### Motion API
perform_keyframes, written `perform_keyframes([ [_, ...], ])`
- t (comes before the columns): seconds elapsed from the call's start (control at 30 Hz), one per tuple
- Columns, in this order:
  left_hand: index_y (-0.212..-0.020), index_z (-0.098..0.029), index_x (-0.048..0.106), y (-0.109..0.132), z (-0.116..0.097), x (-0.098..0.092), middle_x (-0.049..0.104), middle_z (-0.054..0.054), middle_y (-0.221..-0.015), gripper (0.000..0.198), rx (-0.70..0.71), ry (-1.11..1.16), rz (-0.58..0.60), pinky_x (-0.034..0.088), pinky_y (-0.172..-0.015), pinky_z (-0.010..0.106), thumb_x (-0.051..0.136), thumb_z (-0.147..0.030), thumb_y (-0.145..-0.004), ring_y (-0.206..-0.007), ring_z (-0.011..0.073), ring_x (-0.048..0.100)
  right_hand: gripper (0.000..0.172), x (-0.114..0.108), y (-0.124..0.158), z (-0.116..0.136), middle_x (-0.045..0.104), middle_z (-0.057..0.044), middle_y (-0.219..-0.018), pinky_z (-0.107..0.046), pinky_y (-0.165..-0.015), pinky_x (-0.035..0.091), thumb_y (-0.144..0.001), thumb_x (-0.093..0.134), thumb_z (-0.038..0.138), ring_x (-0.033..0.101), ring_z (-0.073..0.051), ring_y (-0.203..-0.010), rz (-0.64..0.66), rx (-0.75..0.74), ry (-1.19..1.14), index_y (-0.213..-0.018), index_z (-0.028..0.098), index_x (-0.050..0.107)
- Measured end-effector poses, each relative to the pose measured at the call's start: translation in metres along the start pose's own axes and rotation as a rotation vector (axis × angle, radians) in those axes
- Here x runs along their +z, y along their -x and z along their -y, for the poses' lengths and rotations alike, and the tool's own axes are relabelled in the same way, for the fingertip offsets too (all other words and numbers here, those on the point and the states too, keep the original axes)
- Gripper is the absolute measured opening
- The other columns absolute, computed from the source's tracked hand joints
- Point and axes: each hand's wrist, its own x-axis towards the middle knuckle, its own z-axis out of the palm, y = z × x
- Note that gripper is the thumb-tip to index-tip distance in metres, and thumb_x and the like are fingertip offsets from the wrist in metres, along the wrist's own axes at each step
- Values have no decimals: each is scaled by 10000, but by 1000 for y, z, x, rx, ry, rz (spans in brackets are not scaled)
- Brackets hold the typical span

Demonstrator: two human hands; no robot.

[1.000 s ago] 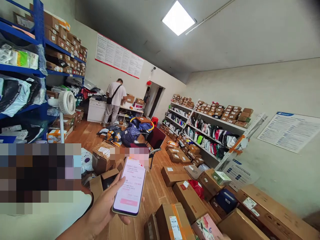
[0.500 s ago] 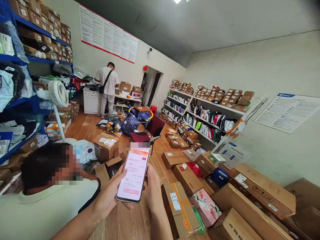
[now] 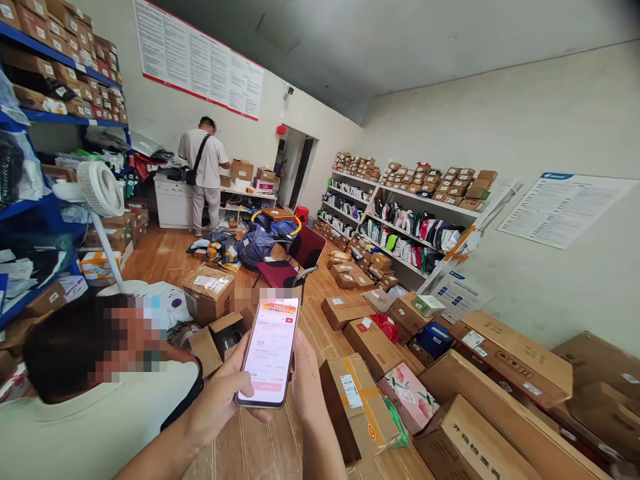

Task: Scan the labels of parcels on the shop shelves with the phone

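Observation:
A smartphone [image 3: 269, 350] with a lit, mostly white and pink screen is held upright in front of me, tilted slightly. My left hand [image 3: 233, 387] grips its left side, the thumb lying over the lower left of the screen and fingertips showing beneath the phone. My right hand [image 3: 305, 373] is wrapped along the phone's right edge; most of its fingers are hidden behind the phone. Small lines of text on the screen are too fine to read.
A person in a pale shirt [image 3: 100, 413] is close on my left. Another person [image 3: 204, 173] stands at a far counter. Cardboard boxes [image 3: 357, 407] line the floor at right, before parcel shelves [image 3: 420, 200]. A chair [image 3: 295, 260] and a white fan [image 3: 100, 190] stand ahead.
My left thumb has moved from the phone's left edge down over the lower screen. The list on the screen has shifted. My view has turned slightly right.

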Motion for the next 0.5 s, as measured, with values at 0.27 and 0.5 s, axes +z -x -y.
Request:
perform_keyframes([
  [0.27,-1480,-230,56,0,2,-7,593,117,-1233,997,-9,-39,42,573,-516,367,553,-168,-618,-742,213,593,428,2,5,2,667,-24,-841,-240,-640,438,-885,441,569,551,-151,-740,5,7,-22,-953,207,661],
  [0.5,-1491,-239,28,7,7,-8,533,129,-1315,991,-17,-77,49,569,-529,381,526,-198,-635,-782,239,596,374,4,8,3,703,-33,-866,-244,-646,464,-767,627,537,584,-161,-724,-57,63,-187,-933,209,699],
])
